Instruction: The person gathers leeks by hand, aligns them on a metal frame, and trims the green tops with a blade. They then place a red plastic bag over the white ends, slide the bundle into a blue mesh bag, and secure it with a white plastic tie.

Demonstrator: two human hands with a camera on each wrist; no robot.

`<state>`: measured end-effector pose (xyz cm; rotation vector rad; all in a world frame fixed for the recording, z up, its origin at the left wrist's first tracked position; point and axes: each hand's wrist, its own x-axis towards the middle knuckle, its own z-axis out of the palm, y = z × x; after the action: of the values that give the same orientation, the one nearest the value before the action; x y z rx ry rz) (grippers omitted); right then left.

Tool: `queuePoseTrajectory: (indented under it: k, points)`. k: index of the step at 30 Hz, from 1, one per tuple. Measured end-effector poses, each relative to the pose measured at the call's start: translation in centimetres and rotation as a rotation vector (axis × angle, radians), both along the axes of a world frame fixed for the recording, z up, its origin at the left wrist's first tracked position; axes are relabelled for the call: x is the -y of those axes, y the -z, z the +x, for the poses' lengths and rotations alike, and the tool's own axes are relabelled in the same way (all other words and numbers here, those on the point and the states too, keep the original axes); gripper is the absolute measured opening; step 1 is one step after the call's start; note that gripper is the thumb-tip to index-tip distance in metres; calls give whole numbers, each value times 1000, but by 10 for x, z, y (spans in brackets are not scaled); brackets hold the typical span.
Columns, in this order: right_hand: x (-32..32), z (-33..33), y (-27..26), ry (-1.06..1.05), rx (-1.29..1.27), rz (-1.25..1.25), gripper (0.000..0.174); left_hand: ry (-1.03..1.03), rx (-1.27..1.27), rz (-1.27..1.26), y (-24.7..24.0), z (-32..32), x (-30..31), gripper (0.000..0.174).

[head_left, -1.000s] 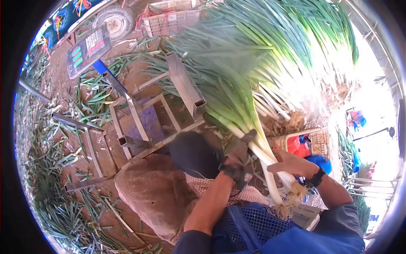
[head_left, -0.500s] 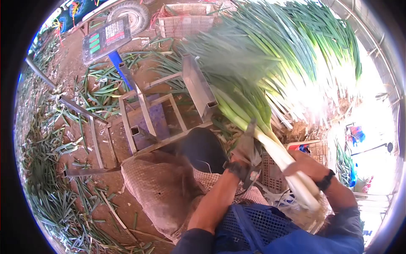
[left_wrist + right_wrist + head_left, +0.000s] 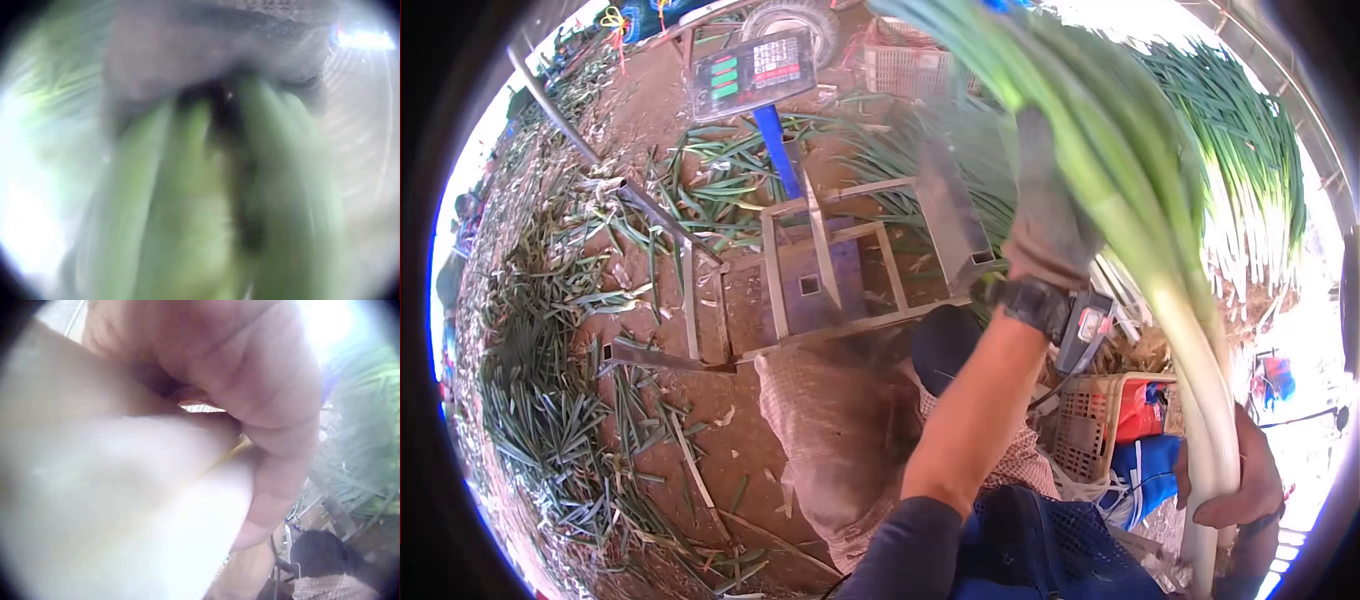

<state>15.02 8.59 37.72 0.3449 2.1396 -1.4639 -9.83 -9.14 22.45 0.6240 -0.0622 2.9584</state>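
Observation:
A bundle of large green onions (image 3: 1145, 200) rises slantwise on the right of the head view, green leaves up and thick white stems below. My left hand (image 3: 1050, 215), in a greyish glove, grips the green part. The left wrist view shows that glove (image 3: 212, 53) across the blurred green stalks (image 3: 187, 206). Lower down, my right hand (image 3: 1245, 470) is curled round the white stems. Close up in the right wrist view, its fingers (image 3: 275, 425) wrap the white stems (image 3: 125, 487). The roots are mostly hidden at the lower edge.
A large pile of green onions (image 3: 1240, 170) lies at the back right. A metal frame (image 3: 890, 265) stands ahead, with a scale display (image 3: 755, 75) behind it. Crates (image 3: 1085, 420) stand near and far. A mesh sack (image 3: 830, 440) lies by my leg; loose leaves (image 3: 550, 420) litter the left.
The green onions have swung up and to the right, nearer the camera. My left hand has moved up along the leaves; the right has gone lower right. The camera view has shifted too.

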Motion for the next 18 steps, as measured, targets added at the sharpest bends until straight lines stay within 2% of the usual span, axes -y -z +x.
queuePoseTrajectory:
  k: [3, 5, 7, 11, 12, 13, 14, 15, 17, 18]
  points:
    - [15, -31, -1, -163, -114, 161, 110, -75, -49, 5, -26, -14, 55, 70]
    - [23, -73, 9, -469, -360, 408, 108, -225, -82, -16, -38, -10, 111, 71]
    - [49, -127, 26, -758, -656, 546, 105, -437, -94, -64, -43, 1, 176, 72]
    - [162, -259, 85, -1057, -1020, 318, 70, -990, -21, -193, -37, 38, 318, 75]
    - [200, -261, 69, -947, -568, 300, 65, -1127, 16, -213, -33, 45, 349, 76]
    - [213, -309, 122, -1148, -835, 288, 54, -1223, 95, -249, -18, 52, 380, 77]
    - [239, -328, 148, -1137, -776, 295, 41, -1305, 170, -275, 0, 59, 404, 78]
    - [258, -343, 169, -1185, -938, 159, 32, -1315, 221, -326, 25, 66, 422, 79]
    - [284, -358, 217, -1156, -813, 203, 34, -1185, 262, -478, 98, 78, 443, 76]
    - [287, -372, 262, -1172, -820, 200, 37, -1097, 260, -577, 139, 82, 452, 74]
